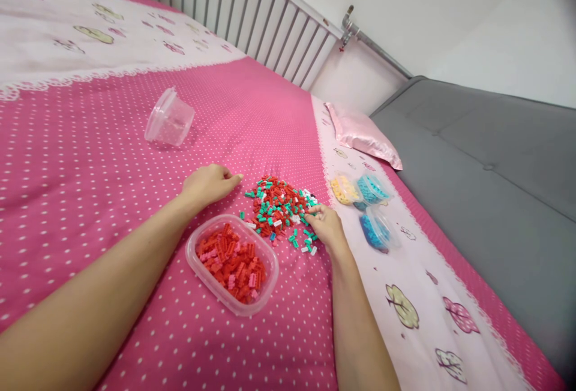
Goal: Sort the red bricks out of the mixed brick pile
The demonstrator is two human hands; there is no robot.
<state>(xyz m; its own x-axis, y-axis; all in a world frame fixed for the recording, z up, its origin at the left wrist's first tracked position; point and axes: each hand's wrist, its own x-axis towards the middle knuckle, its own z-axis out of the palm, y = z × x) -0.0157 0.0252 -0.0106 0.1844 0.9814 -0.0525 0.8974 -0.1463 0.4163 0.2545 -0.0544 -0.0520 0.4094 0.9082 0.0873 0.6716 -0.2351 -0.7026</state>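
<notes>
On the pink dotted bedsheet lies a loose pile of small toy building bricks (pixel 279 202), mostly red and green, with some white ones. My left hand (pixel 209 184) rests just left of the pile, fingers curled under and thumb pointing at it; whatever it may hold is hidden. At the pile's right edge, my right hand (pixel 326 223) has its bent fingertips among green and white bricks. Its fingers are closed, and I cannot make out what is between them. Nearest to me, between my forearms, stands a clear plastic tub (pixel 194 254) of red and pink bricks.
A clear tub (pixel 171 118) lies tipped on its side at the far left. To the right are small tubs of yellow bricks (pixel 344 189), turquoise bricks (pixel 372 189) and blue bricks (pixel 374 232). Beyond them are a pink pillow (pixel 364 136) and a grey headboard (pixel 486 199).
</notes>
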